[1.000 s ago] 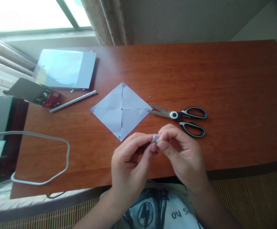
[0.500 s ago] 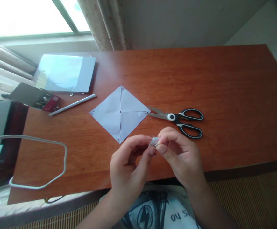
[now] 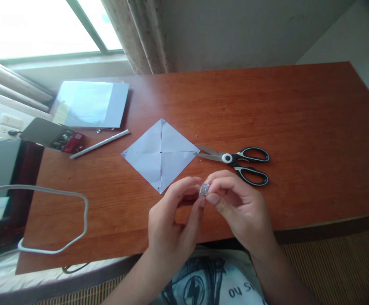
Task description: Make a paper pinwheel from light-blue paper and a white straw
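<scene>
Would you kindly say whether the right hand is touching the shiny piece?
Touching; the head view shows the right hand pinching the shiny piece at one edge.

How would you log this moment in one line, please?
right hand: pinching small shiny piece | left hand: at same piece | scissors: open, tips at paper
</scene>
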Motion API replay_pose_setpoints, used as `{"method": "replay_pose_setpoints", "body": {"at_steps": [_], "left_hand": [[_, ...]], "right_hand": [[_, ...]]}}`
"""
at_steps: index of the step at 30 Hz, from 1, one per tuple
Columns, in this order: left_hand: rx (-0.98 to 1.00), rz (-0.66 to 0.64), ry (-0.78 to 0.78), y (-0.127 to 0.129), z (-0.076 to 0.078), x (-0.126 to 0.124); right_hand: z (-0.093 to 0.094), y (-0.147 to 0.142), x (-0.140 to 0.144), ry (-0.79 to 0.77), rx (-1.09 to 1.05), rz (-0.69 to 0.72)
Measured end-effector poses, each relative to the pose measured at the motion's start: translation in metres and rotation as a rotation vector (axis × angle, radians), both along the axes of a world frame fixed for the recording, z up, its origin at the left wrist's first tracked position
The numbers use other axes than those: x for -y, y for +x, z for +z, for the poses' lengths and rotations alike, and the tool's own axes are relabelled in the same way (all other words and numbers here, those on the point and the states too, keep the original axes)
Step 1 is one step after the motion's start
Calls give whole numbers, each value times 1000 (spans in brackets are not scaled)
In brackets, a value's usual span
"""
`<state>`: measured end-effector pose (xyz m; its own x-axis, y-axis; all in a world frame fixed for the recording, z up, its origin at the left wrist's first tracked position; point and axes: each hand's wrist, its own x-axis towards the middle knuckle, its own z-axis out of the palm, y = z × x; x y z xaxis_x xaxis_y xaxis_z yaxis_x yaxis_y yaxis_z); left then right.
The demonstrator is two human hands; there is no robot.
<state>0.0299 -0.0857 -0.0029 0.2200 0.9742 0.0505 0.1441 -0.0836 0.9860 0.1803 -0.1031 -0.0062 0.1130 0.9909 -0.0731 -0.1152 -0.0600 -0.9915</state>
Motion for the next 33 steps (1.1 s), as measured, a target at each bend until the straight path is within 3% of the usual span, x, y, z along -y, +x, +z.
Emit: {"method": "replay_pose_setpoints", "body": {"at_steps": [10, 18, 33], "left_hand": [[78, 48, -150, 7, 0, 3], [47, 14, 35, 1, -7, 4], [140, -90, 174, -1, -14, -2]], "right_hand": [[2, -5, 0, 10, -2, -35], [2, -7, 2, 53, -127, -42], [3, -14, 7, 20, -274, -97]]}}
